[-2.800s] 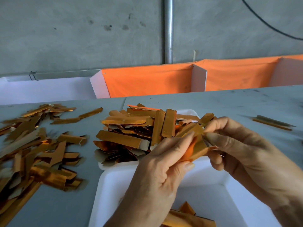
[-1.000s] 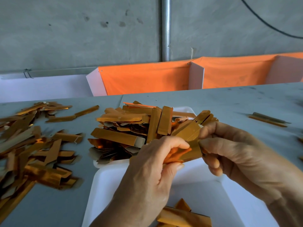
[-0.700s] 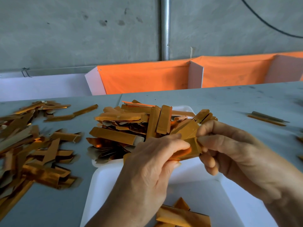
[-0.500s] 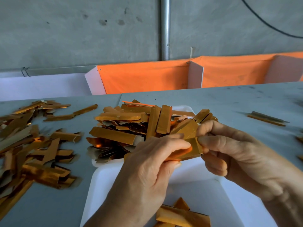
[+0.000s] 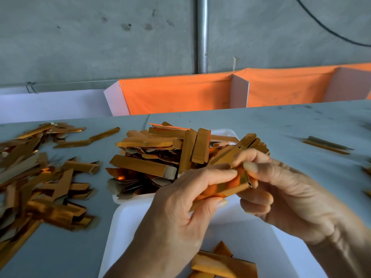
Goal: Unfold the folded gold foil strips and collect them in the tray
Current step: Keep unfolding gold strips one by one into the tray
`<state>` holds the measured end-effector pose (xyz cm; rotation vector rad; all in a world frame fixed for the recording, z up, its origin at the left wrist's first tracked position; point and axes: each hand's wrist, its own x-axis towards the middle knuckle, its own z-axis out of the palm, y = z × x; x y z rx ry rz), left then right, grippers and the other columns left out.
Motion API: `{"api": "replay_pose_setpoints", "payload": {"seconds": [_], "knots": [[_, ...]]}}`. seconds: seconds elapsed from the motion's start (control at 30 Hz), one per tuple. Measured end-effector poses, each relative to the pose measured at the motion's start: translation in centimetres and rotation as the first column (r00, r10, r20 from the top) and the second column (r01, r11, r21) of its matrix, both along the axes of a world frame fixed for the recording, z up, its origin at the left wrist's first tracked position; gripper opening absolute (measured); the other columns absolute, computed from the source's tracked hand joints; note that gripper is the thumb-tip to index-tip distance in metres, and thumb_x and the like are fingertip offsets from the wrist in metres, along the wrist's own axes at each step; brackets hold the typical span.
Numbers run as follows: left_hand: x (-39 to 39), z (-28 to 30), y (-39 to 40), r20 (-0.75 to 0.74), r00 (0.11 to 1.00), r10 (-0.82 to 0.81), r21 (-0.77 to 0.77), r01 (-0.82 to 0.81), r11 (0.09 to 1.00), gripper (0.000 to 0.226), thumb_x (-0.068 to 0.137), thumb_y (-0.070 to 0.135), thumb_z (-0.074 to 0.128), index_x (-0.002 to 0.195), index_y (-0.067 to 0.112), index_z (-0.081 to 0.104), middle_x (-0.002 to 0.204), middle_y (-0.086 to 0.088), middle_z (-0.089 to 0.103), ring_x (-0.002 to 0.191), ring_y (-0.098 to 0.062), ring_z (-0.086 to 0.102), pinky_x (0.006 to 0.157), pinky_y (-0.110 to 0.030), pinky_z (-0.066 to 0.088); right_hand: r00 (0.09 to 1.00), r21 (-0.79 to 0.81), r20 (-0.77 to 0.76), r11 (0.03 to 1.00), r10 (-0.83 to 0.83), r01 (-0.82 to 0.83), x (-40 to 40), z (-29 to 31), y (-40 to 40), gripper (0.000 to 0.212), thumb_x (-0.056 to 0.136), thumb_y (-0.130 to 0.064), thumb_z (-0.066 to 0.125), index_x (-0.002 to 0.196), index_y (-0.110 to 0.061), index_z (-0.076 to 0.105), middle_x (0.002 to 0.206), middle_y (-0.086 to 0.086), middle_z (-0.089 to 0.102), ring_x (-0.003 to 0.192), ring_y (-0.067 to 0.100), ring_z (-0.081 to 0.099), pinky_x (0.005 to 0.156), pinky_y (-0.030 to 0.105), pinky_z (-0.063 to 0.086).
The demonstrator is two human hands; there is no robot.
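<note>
Both hands hold one gold foil strip [image 5: 230, 188] above the near white tray [image 5: 124, 223]. My left hand [image 5: 180, 213] grips its left part between thumb and fingers. My right hand [image 5: 285, 193] pinches its right end, where the strip's open edge shows. A few gold strips [image 5: 218, 265] lie in the near tray, partly hidden by my left wrist. Beyond the hands, a second white tray [image 5: 226, 133] carries a heap of gold strips [image 5: 160, 157].
A large loose pile of gold strips [image 5: 34, 177] spreads over the grey table [image 5: 281, 125] at the left. One lone strip [image 5: 327, 146] lies at the right. Orange cloth bins [image 5: 180, 93] with white dividers stand behind the table, against a concrete wall.
Both hands kept hold of the same strip and worked it between the fingers; my right fingers shifted along its right end. The piles and trays have not moved.
</note>
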<state>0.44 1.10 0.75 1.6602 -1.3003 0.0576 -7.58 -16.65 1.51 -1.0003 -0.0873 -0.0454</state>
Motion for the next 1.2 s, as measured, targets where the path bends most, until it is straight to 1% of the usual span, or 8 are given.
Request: {"api": "replay_pose_setpoints", "payload": {"seconds": [0.13, 0.27, 0.33, 0.37, 0.53, 0.9, 1.1, 1.2], "knots": [[0.0, -0.2, -0.3, 0.013, 1.0, 0.025, 0.005, -0.025, 1.0, 0.041, 0.084, 0.022, 0.061, 0.122, 0.035, 0.055, 0.123, 0.024, 0.058, 0.115, 0.003, 0.055, 0.091, -0.009, 0.043, 0.996, -0.102, -0.01, 0.991, -0.087, 0.085, 0.1, -0.2, -0.1, 0.031, 0.059, -0.024, 0.088, 0.081, -0.01, 0.071, 0.059, 0.001, 0.048, 0.043, 0.008, 0.045, 0.043, 0.019, 0.041], [0.1, -0.4, -0.4, 0.0, 1.0, 0.001, -0.016, -0.001, 1.0, 0.038, 0.085, 0.029, 0.061, 0.122, 0.038, 0.055, 0.115, 0.027, 0.061, 0.106, 0.004, 0.059, 0.083, -0.005, 0.043, 0.999, 0.025, -0.013, 0.999, -0.037, 0.037, 0.1, -0.4, 0.0, 0.031, 0.062, -0.021, 0.087, 0.085, -0.01, 0.071, 0.062, 0.001, 0.051, 0.046, 0.008, 0.05, 0.045, 0.019, 0.044], [0.0, -0.3, -0.4, -0.059, 0.998, -0.023, -0.027, 0.021, 0.999, 0.037, 0.083, 0.036, 0.056, 0.119, 0.045, 0.055, 0.11, 0.022, 0.065, 0.1, -0.002, 0.063, 0.078, -0.015, 0.05, 1.0, 0.036, 0.004, 0.999, 0.006, -0.006, 0.2, -0.4, 0.1, 0.028, 0.067, -0.022, 0.084, 0.088, -0.01, 0.069, 0.064, 0.001, 0.05, 0.048, 0.008, 0.051, 0.047, 0.019, 0.045], [0.0, -0.3, -0.4, -0.091, 0.995, -0.034, -0.033, 0.031, 0.999, 0.036, 0.083, 0.036, 0.056, 0.118, 0.047, 0.055, 0.109, 0.02, 0.067, 0.098, -0.005, 0.065, 0.078, -0.02, 0.052, 1.0, 0.015, 0.011, 1.0, 0.018, -0.018, 0.2, -0.4, 0.1, 0.028, 0.069, -0.024, 0.083, 0.089, -0.011, 0.068, 0.064, 0.001, 0.05, 0.049, 0.008, 0.051, 0.048, 0.019, 0.045], [0.0, -0.6, -0.5, -0.149, 0.988, -0.043, -0.042, 0.037, 0.998, 0.043, 0.084, 0.023, 0.064, 0.119, 0.043, 0.05, 0.114, 0.025, 0.065, 0.111, 0.002, 0.058, 0.087, -0.008, 0.042, 0.997, -0.105, 0.054, 0.992, -0.062, 0.067, 0.2, -0.4, 0.1, 0.023, 0.07, -0.028, 0.081, 0.078, -0.012, 0.066, 0.063, 0.0, 0.051, 0.049, 0.008, 0.051, 0.049, 0.018, 0.045], [0.5, -1.1, -0.7, -0.166, 0.984, 0.063, 0.04, -0.057, 0.998, 0.059, 0.076, 0.021, 0.068, 0.117, 0.055, 0.044, 0.109, 0.028, 0.065, 0.106, 0.005, 0.06, 0.087, -0.022, 0.047, 0.995, -0.237, -0.039, 0.968, -0.097, 0.085, 0.2, -0.4, 0.3, 0.009, 0.074, -0.023, 0.069, 0.079, -0.016, 0.068, 0.059, -0.002, 0.057, 0.048, 0.01, 0.056, 0.051, 0.019, 0.047], [0.2, -1.1, -0.7, -0.085, 0.979, 0.184, 0.087, -0.177, 0.98, 0.066, 0.076, 0.004, 0.072, 0.114, 0.053, 0.051, 0.102, 0.039, 0.062, 0.096, 0.015, 0.059, 0.079, 0.0, 0.041, 0.986, -0.259, -0.155, 0.966, -0.061, 0.019, 0.0, -0.5, 0.0, 0.015, 0.075, -0.028, 0.072, 0.076, -0.015, 0.064, 0.067, 0.004, 0.061, 0.059, 0.014, 0.063, 0.055, 0.022, 0.052], [-0.1, -1.0, -0.7, -0.053, 0.973, 0.223, 0.081, -0.218, 0.973, 0.062, 0.076, 0.004, 0.072, 0.114, 0.05, 0.054, 0.1, 0.042, 0.06, 0.092, 0.019, 0.058, 0.074, 0.007, 0.033, 0.972, -0.239, -0.233, 0.97, -0.012, -0.045, 0.1, -0.7, 0.1, 0.049, 0.07, -0.035, 0.074, 0.099, 0.002, 0.062, 0.089, 0.014, 0.067, 0.076, 0.02, 0.07, 0.063, 0.028, 0.057]]}}
